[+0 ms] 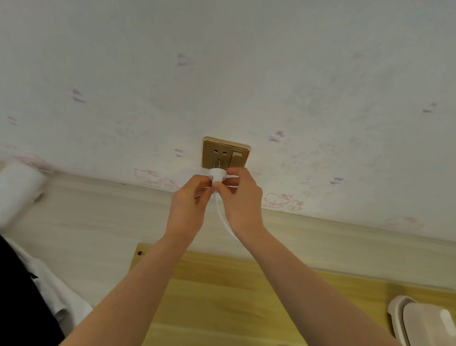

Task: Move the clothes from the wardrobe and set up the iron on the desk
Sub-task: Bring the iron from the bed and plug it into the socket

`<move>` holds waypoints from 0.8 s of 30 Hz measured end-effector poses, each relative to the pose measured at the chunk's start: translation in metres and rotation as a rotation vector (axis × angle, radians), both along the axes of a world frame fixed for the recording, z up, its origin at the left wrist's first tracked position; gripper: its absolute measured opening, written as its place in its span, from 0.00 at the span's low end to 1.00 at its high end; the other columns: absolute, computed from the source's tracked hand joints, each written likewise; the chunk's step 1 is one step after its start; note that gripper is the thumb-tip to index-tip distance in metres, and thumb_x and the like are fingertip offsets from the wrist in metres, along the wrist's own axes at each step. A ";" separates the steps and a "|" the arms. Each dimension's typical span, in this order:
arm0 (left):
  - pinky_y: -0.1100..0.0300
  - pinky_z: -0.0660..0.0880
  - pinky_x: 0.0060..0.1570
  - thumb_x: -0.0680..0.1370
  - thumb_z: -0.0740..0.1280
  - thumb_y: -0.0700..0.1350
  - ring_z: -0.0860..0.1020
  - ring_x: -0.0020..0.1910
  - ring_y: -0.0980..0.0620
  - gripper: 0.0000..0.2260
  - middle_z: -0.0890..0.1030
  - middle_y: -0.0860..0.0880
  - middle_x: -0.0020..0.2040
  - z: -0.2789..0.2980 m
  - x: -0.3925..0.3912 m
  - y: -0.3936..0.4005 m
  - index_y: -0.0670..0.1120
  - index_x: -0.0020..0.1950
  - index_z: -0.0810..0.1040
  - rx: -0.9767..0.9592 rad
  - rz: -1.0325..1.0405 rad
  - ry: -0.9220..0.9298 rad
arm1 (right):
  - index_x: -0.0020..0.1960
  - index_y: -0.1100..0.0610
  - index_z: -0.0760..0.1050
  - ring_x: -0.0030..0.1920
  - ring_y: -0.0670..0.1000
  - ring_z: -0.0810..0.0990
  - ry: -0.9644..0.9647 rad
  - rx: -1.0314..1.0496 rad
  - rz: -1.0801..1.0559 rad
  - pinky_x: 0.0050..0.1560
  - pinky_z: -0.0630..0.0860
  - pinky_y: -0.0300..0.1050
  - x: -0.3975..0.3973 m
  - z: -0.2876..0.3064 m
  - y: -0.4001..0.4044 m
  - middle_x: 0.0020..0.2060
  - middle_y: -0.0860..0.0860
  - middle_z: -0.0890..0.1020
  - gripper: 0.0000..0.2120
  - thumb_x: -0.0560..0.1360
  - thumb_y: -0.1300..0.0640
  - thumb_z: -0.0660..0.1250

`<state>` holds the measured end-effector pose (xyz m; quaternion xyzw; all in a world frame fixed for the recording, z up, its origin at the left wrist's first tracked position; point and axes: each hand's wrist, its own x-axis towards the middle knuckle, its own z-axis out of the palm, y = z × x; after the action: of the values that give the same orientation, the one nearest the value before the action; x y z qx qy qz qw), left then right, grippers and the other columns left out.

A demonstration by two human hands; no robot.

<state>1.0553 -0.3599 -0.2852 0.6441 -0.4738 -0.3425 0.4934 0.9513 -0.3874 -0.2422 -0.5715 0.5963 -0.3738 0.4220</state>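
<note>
My left hand (190,194) and right hand (243,191) pinch the light, rigid plug (218,175) by its rim at the socket (224,155); its cord (223,217) flexes freely.

**Two bare arms, nothing worn on them**

From where I stand, only the person's forearms and hands show. Both forearms are uncovered along all of their visible length; no sleeve edge reaches into view. The left hand (189,199) and the right hand (242,200) are bare: no gloves, and I can make out no ring, watch or band at either wrist. The fingernails are too small and blurred to judge.
</note>
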 end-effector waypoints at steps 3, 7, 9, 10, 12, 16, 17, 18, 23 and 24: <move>0.66 0.76 0.50 0.79 0.65 0.41 0.80 0.47 0.59 0.06 0.82 0.55 0.47 0.001 0.000 -0.001 0.49 0.54 0.78 -0.007 0.000 0.022 | 0.56 0.57 0.75 0.42 0.44 0.80 0.004 -0.028 0.005 0.40 0.73 0.27 0.000 0.001 -0.001 0.43 0.50 0.83 0.13 0.73 0.62 0.70; 0.61 0.77 0.52 0.79 0.64 0.40 0.80 0.48 0.59 0.07 0.82 0.57 0.47 0.000 0.001 -0.001 0.50 0.53 0.78 -0.003 0.002 0.018 | 0.55 0.57 0.75 0.40 0.41 0.79 0.015 -0.027 0.019 0.40 0.74 0.28 0.001 0.002 -0.002 0.42 0.49 0.81 0.11 0.73 0.61 0.70; 0.57 0.78 0.53 0.80 0.63 0.38 0.80 0.48 0.58 0.08 0.82 0.56 0.47 -0.001 0.001 -0.003 0.50 0.54 0.78 -0.006 0.009 0.015 | 0.54 0.57 0.75 0.39 0.40 0.78 0.012 -0.020 0.013 0.41 0.75 0.31 0.001 0.004 -0.005 0.41 0.48 0.80 0.10 0.73 0.61 0.70; 0.56 0.78 0.53 0.80 0.62 0.38 0.81 0.48 0.58 0.09 0.82 0.56 0.47 -0.001 0.001 -0.004 0.50 0.54 0.78 -0.005 0.013 0.013 | 0.54 0.57 0.76 0.38 0.39 0.78 0.027 -0.025 0.011 0.40 0.74 0.29 0.001 0.006 -0.007 0.41 0.48 0.81 0.10 0.73 0.61 0.70; 0.54 0.78 0.53 0.80 0.62 0.39 0.80 0.48 0.58 0.08 0.82 0.55 0.47 0.001 0.000 -0.005 0.50 0.54 0.78 0.003 0.022 0.015 | 0.54 0.58 0.77 0.38 0.41 0.78 0.067 -0.042 0.006 0.38 0.71 0.25 0.002 0.009 -0.009 0.43 0.50 0.83 0.11 0.73 0.59 0.70; 0.57 0.78 0.52 0.81 0.61 0.45 0.80 0.47 0.60 0.06 0.82 0.57 0.46 0.008 -0.001 -0.003 0.50 0.54 0.78 -0.021 0.022 0.074 | 0.55 0.57 0.71 0.40 0.46 0.79 0.046 -0.038 -0.065 0.36 0.69 0.21 0.001 0.011 -0.007 0.42 0.49 0.82 0.14 0.73 0.57 0.71; 0.57 0.78 0.51 0.81 0.61 0.46 0.80 0.46 0.60 0.06 0.82 0.57 0.46 0.009 -0.002 -0.003 0.50 0.54 0.78 -0.033 0.024 0.086 | 0.54 0.56 0.71 0.40 0.46 0.80 0.032 -0.043 -0.079 0.36 0.69 0.21 0.001 0.011 -0.006 0.41 0.49 0.81 0.14 0.73 0.58 0.71; 0.56 0.78 0.51 0.81 0.61 0.46 0.80 0.46 0.59 0.06 0.82 0.57 0.45 0.011 -0.003 -0.004 0.50 0.53 0.78 -0.038 0.029 0.096 | 0.53 0.56 0.71 0.40 0.46 0.80 0.031 -0.054 -0.085 0.36 0.70 0.22 0.001 0.011 -0.006 0.40 0.49 0.81 0.12 0.72 0.58 0.71; 0.53 0.79 0.50 0.81 0.61 0.47 0.81 0.45 0.53 0.08 0.82 0.56 0.43 0.012 -0.008 -0.007 0.57 0.46 0.77 -0.028 0.075 0.147 | 0.47 0.56 0.76 0.40 0.47 0.82 0.072 -0.095 -0.089 0.37 0.72 0.26 0.004 0.009 -0.008 0.39 0.49 0.82 0.05 0.72 0.59 0.71; 0.52 0.79 0.50 0.81 0.61 0.47 0.81 0.45 0.53 0.08 0.82 0.55 0.43 0.012 -0.009 -0.007 0.57 0.46 0.77 -0.027 0.083 0.144 | 0.47 0.56 0.76 0.40 0.47 0.82 0.073 -0.103 -0.087 0.38 0.72 0.26 0.004 0.009 -0.009 0.39 0.49 0.82 0.05 0.73 0.59 0.70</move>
<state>1.0467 -0.3672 -0.2728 0.6301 -0.4148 -0.3607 0.5484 0.9554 -0.3961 -0.2333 -0.5793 0.6156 -0.4010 0.3530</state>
